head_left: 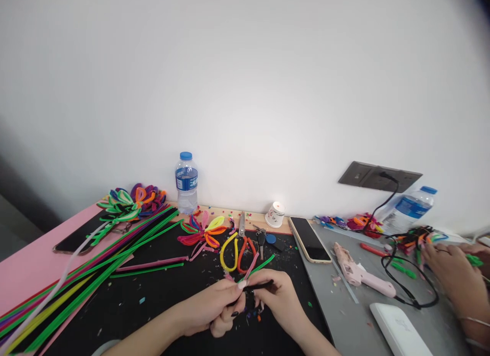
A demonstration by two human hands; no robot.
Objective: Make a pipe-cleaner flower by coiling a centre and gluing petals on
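Observation:
My left hand and my right hand meet over the black mat, both pinched on a small bundle of pipe cleaners: pink and green ends stick up and a black piece runs between my fingers. Just beyond lie scissors with one yellow and one orange handle, and a finished pipe-cleaner flower.
Long pipe cleaners fan across the left. More flowers, a water bottle, paper cup, keys, phone and pink glue gun lie about. Another person's hand works at right, near a second bottle.

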